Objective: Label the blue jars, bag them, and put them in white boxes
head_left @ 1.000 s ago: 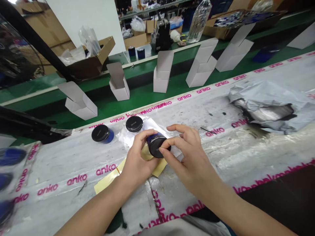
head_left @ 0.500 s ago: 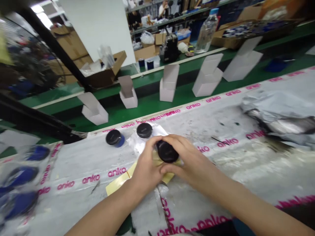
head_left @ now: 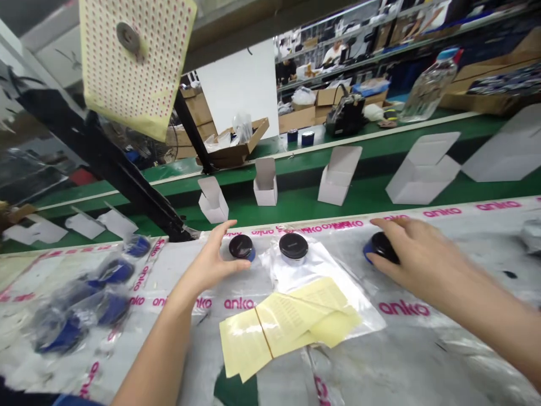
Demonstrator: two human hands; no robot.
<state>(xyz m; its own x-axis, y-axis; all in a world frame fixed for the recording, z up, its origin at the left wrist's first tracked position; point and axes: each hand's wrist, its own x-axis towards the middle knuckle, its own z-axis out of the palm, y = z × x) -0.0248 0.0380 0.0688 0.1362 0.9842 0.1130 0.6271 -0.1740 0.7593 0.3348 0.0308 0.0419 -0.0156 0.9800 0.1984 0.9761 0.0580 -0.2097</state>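
Right hand (head_left: 416, 254) is closed over the right jar (head_left: 380, 248), blue body and black lid, fingers curled across its top; the jar sits on the table (head_left: 401, 361) toward the far edge, right of centre. Left hand (head_left: 211, 262) is spread wide and holds nothing, cupped just left of the left jar (head_left: 240, 247); can't tell if the thumb touches it. The middle jar (head_left: 293, 246) stands upright between the two, on the far end of a clear bag (head_left: 338, 287). Yellow sheets (head_left: 283, 324) lie overlapped on the bag's near side, between the forearms. Bagged jars (head_left: 84, 299) are at near left, blurred. Beyond the table edge, white cartons (head_left: 338, 183) stand with flaps up on the green belt (head_left: 363, 197). A dotted sheet (head_left: 135, 62) hangs at top left, and a water bottle (head_left: 429, 84) stands far right.
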